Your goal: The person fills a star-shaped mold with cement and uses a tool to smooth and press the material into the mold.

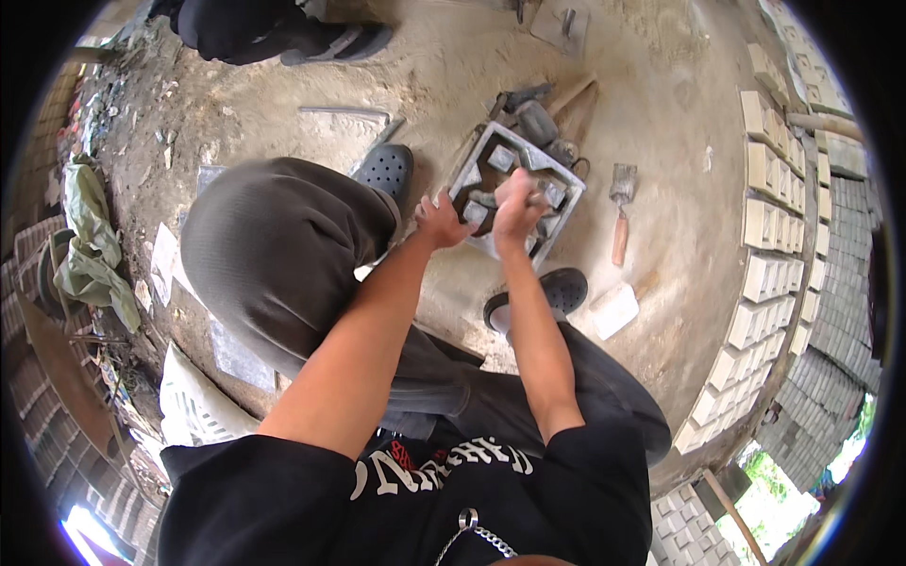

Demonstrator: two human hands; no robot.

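Observation:
Between my feet lies a grey box-shaped mould [567,219], tilted in the view, with several pale raised blocks [503,158] inside. My left hand [442,223] is at the mould's left edge, fingers spread apart and reaching toward a corner block. Over the middle of the mould, my right hand [517,208] is closed in a fist, slightly blurred. A short dark rounded piece [483,199] pokes out from the left side of that fist; the rest of what it grips is hidden by the fingers.
Dark tools [536,124] lie against the mould's far side. To the right are a wooden-handled trowel [620,212] and a white flat piece [615,311]. Rows of pale cast blocks [772,222] line the right side. A flat float [561,26] and another person's shoe [363,42] are farther away.

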